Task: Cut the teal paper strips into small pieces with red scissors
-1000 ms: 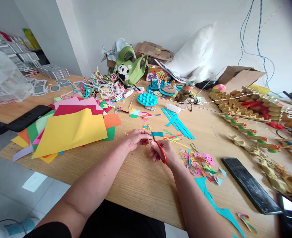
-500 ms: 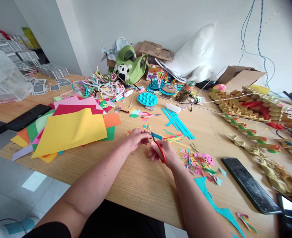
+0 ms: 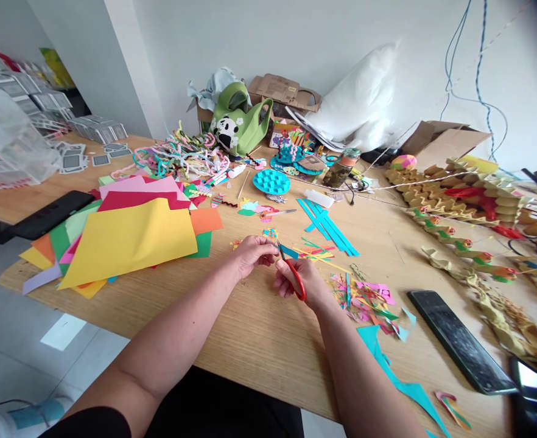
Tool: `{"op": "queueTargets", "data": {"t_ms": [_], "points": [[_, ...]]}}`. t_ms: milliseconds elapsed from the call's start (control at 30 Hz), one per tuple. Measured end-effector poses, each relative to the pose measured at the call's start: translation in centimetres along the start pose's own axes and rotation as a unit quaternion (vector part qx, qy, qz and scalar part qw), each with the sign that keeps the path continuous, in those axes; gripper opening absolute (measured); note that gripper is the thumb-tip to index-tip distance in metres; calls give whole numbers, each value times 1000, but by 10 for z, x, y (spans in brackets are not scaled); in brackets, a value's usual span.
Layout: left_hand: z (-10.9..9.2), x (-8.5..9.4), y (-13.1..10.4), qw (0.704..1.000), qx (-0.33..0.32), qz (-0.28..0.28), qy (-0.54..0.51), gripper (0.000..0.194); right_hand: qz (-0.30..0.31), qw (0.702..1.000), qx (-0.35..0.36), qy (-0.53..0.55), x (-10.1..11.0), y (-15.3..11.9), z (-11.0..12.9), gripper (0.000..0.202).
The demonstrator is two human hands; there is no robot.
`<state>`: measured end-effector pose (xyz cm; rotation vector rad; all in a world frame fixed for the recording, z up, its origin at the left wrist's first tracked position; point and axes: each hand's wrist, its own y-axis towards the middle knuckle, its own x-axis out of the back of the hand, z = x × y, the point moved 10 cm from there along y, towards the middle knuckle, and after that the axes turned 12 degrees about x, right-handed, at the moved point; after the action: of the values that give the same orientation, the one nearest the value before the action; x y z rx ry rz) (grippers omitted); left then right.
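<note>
Red-handled scissors (image 3: 298, 282) are in my right hand (image 3: 308, 285), fingers closed around the handles and the dark blades pointing up and away from me. Close by on the left, my left hand (image 3: 256, 257) is closed in a pinch at a short blue paper strip (image 3: 289, 251). The blades cross the strip beside my left fingertips, and its free end sticks out to the right. Just beyond the fingers lies a small heap of blue and yellow paper bits (image 3: 270, 233). Thin coloured paper strips (image 3: 318, 253) lie behind my right hand.
At left lies a stack of coloured paper, yellow sheet (image 3: 136, 240) on top. Long blue strips (image 3: 327, 228), a glue bottle (image 3: 318, 198) and a blue plate (image 3: 271, 182) are further back. Paper scraps (image 3: 364, 301), a phone (image 3: 461, 340) and egg-carton pieces (image 3: 460, 188) are at right.
My hands and the scissors stay almost in place. The blades look slightly more closed on the blue strip; the rest of the table looks the same.
</note>
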<state>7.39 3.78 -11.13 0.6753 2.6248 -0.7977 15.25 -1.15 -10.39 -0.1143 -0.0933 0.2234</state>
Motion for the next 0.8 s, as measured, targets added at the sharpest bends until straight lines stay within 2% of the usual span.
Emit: {"op": "queueTargets", "data": {"t_ms": [267,800], "points": [[1,-2,0,1000,1,13,-8,20,0,1000,12,2,1,2,-2,54],[-2,1,0,1000,-11,2,10,16,4,1000,7,-3,1,1,-1,53]]}}
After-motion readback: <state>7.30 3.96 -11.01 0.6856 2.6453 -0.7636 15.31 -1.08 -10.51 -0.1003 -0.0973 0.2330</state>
